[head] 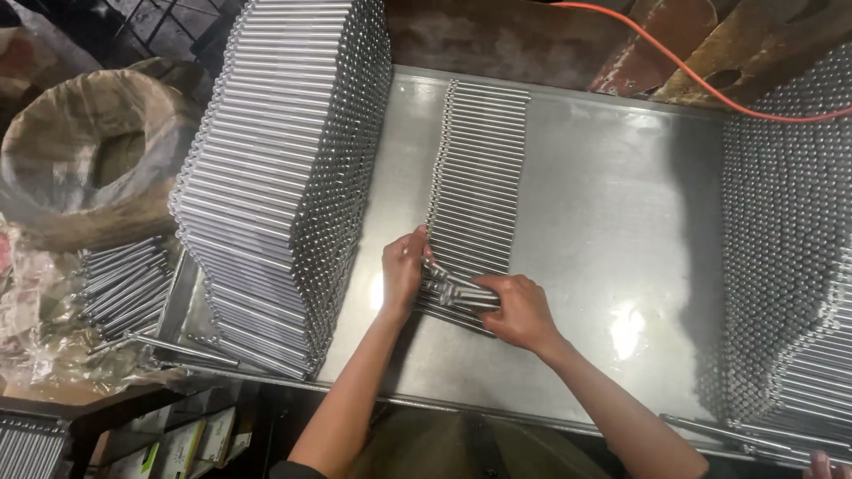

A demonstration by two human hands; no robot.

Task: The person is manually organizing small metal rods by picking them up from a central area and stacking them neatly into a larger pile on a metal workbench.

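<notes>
A flat row of thin metal rods [475, 173] lies side by side on a shiny steel table [603, 222]. At the near end of that row, several rods [457, 291] are bunched and slightly askew. My left hand [404, 270] presses against their left ends with the fingers curled over them. My right hand [519, 310] grips the bunch from the right side. Both forearms reach in from the bottom edge.
A tall stack of rods [275, 177] stands at the table's left, another stack [785, 239] at the right. Loose rods [124, 284] lie beside a wrapped roll [89, 151] at far left. An orange cable [701, 80] crosses the back.
</notes>
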